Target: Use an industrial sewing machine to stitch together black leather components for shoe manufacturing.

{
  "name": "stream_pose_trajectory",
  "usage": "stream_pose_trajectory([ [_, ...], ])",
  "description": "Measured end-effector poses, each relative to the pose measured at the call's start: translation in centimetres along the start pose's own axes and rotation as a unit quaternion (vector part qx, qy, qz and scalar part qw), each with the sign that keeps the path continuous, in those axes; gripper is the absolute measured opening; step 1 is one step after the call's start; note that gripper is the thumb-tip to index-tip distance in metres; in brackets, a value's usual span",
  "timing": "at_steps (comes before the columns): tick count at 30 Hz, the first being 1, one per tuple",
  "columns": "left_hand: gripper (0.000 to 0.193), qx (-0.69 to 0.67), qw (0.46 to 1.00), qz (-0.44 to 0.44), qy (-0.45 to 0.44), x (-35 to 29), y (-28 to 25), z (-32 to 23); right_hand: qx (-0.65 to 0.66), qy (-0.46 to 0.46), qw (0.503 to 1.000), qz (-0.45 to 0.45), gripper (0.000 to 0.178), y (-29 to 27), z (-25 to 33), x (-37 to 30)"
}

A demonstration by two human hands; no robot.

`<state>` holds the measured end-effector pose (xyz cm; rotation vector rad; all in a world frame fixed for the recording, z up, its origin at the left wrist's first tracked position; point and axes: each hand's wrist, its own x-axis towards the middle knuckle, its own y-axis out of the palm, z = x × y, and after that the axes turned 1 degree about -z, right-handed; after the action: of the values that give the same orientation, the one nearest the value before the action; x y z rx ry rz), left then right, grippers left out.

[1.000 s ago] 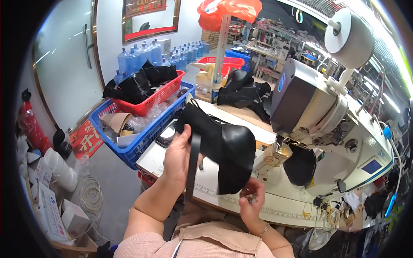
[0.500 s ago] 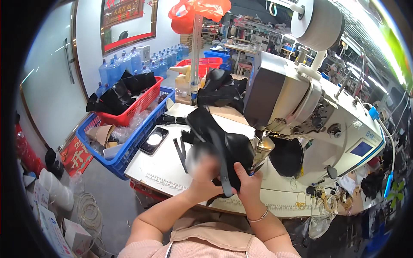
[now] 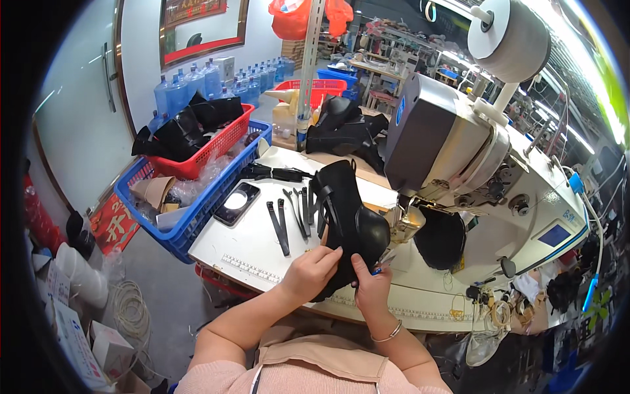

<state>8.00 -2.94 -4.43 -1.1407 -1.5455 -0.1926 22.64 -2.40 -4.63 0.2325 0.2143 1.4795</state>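
Note:
My left hand and my right hand both grip the near edge of a black shoe upper, which rests on the white sewing table just left of the sewing machine. A small blue tool shows by my right fingers. Several black straps lie on the table beside the upper.
A phone lies at the table's left edge. Beside it stand a blue crate and a red basket holding black pieces. More black uppers are piled behind. Water bottles line the far wall. Boxes and cord lie on the floor, left.
The black upper came down from in front of me onto the table near the machine. My left hand dropped from its upper part to its near edge, beside my right hand.

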Motion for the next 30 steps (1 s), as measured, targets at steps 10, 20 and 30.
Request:
stream_pose_trajectory([
  [10, 0.009, -0.014, 0.995, -0.050, -0.081, 3.1, -3.2, 3.7, -0.138, -0.258, 0.953, 0.078, 0.019, -0.1, -0.7, -0.2],
  [20, 0.008, -0.009, 0.999, -0.034, -0.011, 5.3, -3.1, 6.6, -0.084, -0.045, 0.994, 0.056, 0.012, -1.8, 0.5, -0.5],
  [30, 0.011, 0.086, 0.993, -0.056, 0.063, 4.0, -1.9, 4.1, 0.111, -0.018, 0.992, 0.064, 0.028, -1.6, 0.1, 1.8],
])
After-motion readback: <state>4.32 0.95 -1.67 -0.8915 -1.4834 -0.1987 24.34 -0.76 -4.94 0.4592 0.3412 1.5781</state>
